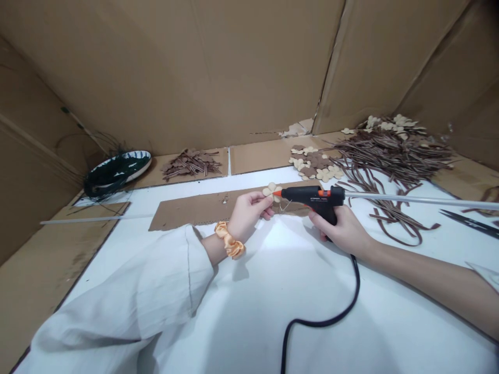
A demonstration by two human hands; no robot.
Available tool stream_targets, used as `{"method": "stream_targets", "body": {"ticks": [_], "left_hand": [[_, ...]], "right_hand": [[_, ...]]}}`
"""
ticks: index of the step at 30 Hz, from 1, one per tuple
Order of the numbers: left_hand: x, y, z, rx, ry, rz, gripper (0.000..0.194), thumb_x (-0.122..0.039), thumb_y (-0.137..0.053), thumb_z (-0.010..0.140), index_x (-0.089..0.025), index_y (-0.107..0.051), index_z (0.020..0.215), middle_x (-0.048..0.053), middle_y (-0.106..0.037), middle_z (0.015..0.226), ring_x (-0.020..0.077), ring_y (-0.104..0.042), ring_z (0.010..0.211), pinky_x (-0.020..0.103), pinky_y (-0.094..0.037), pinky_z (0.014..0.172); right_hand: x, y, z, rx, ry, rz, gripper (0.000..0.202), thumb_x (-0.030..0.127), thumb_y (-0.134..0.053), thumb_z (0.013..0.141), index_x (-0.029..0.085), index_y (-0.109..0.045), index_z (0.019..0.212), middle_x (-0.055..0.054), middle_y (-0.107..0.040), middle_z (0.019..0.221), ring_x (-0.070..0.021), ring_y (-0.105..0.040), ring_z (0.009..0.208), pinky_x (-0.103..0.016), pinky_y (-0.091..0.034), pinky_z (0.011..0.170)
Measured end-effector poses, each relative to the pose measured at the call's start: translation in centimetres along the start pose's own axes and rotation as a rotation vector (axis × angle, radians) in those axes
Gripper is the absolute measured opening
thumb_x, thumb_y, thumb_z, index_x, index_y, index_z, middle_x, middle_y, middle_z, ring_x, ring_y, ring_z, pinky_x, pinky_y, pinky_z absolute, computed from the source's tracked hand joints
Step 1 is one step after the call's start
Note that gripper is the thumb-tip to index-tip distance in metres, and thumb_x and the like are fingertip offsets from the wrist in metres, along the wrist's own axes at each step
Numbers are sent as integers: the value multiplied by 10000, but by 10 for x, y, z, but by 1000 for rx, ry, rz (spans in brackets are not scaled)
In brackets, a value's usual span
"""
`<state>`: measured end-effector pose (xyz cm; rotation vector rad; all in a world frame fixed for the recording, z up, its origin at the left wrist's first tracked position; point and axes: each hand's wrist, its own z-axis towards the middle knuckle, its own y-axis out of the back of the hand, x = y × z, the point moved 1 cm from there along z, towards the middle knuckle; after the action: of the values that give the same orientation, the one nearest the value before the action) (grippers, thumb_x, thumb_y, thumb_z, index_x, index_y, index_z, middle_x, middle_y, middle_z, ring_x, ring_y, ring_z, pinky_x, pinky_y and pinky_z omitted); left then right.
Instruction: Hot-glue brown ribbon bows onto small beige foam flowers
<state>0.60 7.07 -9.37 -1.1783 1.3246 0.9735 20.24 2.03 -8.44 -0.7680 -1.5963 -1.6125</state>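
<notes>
My left hand (249, 214) pinches a cream flower cutout (272, 189) by its lower edge, above a flat strip of brown cardboard (187, 210). My right hand (345, 228) is wrapped round the grip of a black hot glue gun (312, 196). Its orange nozzle points left and its tip lies at the flower's centre; whether it touches, I cannot tell. A long clear glue stick (413, 199) runs out of the gun's back end to the right. The gun's black cord (319, 323) trails down from the grip over the white table.
Behind the gun lie cream and brown flower cutouts (312, 162). Brown strips (393, 156) are heaped at the back right, near black scissors (470, 223). Brown pieces (191, 163) are piled back left, beside a plate (145, 162) of dark green strands. Cardboard walls (175, 67) enclose the table.
</notes>
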Motion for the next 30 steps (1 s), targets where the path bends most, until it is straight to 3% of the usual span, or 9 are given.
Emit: {"method": "stream_targets", "body": {"ticks": [30], "left_hand": [[-3, -1, -2, -4, 14, 31, 100, -118, -587, 817, -80, -618, 731, 2, -588, 543, 66, -542, 480, 168, -454, 503]], "right_hand": [[1, 1, -1, -28, -20, -41, 336, 403, -498, 755, 218, -445, 479, -7, -518, 388, -138, -495, 393, -262, -390, 460]]}}
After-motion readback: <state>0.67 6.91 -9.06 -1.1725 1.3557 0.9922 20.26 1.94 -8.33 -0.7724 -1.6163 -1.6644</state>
